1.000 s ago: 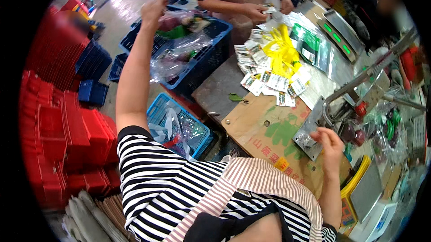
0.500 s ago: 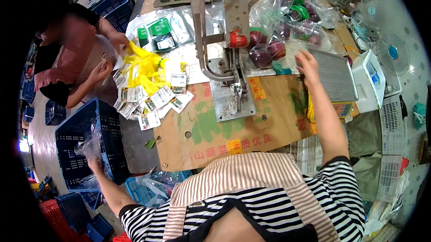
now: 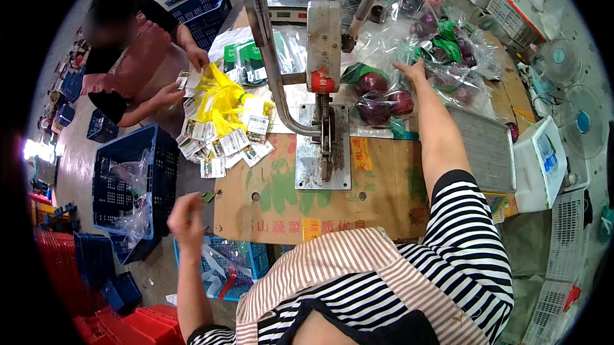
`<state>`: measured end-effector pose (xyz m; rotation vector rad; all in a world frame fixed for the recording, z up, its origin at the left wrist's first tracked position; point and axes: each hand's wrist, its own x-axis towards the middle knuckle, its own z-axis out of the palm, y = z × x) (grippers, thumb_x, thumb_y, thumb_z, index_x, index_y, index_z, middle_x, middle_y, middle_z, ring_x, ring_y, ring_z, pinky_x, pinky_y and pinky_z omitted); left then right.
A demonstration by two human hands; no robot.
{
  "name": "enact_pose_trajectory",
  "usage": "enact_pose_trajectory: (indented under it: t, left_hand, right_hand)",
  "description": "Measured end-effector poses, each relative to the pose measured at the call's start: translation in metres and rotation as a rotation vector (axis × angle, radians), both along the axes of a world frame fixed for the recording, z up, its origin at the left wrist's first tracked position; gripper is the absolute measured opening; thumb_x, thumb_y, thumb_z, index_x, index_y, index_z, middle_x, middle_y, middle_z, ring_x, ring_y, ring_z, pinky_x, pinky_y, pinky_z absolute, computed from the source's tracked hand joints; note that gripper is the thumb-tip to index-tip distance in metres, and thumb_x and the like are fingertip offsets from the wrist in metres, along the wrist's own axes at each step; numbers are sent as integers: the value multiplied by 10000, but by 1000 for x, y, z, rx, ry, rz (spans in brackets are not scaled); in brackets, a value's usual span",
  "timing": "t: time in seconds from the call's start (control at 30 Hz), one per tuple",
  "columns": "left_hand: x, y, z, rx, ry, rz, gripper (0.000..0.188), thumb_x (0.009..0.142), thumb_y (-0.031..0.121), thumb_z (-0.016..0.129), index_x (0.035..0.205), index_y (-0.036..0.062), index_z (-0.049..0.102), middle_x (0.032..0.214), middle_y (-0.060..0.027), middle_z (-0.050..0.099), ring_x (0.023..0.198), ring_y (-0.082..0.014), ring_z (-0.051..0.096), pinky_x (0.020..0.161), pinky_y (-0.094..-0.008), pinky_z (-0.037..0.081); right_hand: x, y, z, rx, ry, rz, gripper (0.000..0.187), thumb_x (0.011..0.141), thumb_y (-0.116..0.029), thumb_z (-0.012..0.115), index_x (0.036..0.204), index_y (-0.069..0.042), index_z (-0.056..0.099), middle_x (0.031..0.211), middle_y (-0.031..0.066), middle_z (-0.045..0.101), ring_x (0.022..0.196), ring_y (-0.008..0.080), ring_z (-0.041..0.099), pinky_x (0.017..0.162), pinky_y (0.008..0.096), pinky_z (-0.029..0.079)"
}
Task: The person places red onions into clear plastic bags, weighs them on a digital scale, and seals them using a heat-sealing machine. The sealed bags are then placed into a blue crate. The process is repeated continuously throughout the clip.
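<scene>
My right hand (image 3: 410, 70) reaches over the table, its fingers stretched out against the clear plastic of the produce bags. Just left of and below it lies a clear bag of dark purple-red round vegetables (image 3: 374, 111), which look like red onions. More such bagged vegetables (image 3: 448, 50) are heaped beyond the hand. Near the table's left front corner, my left hand (image 3: 187, 222) is raised and smeared by motion; its fingers look curled, and nothing shows in it. Between my arms stands a metal bench machine (image 3: 325, 47) with a curved arm, bolted to a plate.
Yellow mesh strips with white labels (image 3: 227, 121) lie left of the machine, where a co-worker (image 3: 137, 57) handles a label. A blue crate (image 3: 134, 185) holds clear bags at left. A metal tray (image 3: 481, 146) and white foam box (image 3: 542, 162) stand right; a scale (image 3: 297, 15) is behind.
My left hand has left the blue crate, rising toward the table; clear plastic stays in the crate. My right hand has moved farther away onto the bags. Another person's arms now show at the far side.
</scene>
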<state>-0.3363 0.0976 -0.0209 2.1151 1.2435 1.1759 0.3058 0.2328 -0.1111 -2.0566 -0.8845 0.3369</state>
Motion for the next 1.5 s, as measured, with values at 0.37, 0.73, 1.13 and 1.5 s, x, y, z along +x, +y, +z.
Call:
enact_pose_trajectory:
  t: [0.37, 0.73, 1.13, 1.5]
  left_hand:
    - [249, -39, -13, -236, -71, -628, 316, 733, -23, 583, 1040, 29, 529, 898, -77, 580, 736, -156, 565, 620, -256, 459]
    - [392, 16, -32, 260, 26, -790, 729, 594, 119, 708, 1222, 22, 352, 1223, -203, 365, 1141, -343, 358, 958, -370, 311]
    - [371, -29, 17, -806, -229, -1067, 215, 680, 39, 656, 869, 12, 557, 813, -40, 561, 772, -115, 530, 725, -254, 436]
    - [335, -37, 32, -432, 49, -1080, 565, 690, 291, 714, 1089, -1, 440, 977, -72, 517, 885, -156, 520, 801, -302, 423]
  right_hand:
    - [-103, -185, 61, 662, 273, 308, 73, 802, -35, 561, 855, -43, 512, 732, -7, 515, 706, 92, 483, 667, 217, 400]
    - [-157, -308, 47, 737, 567, 189, 144, 811, 2, 537, 947, -27, 497, 996, 34, 536, 886, 109, 507, 766, 250, 421]
    - [-181, -298, 122, 667, 463, 341, 124, 752, 26, 572, 828, -68, 544, 839, -23, 554, 753, 63, 516, 679, 221, 427]
    - [-173, -346, 147, 826, 726, 350, 163, 791, -11, 543, 742, -120, 432, 798, 55, 582, 767, 178, 586, 655, 293, 461]
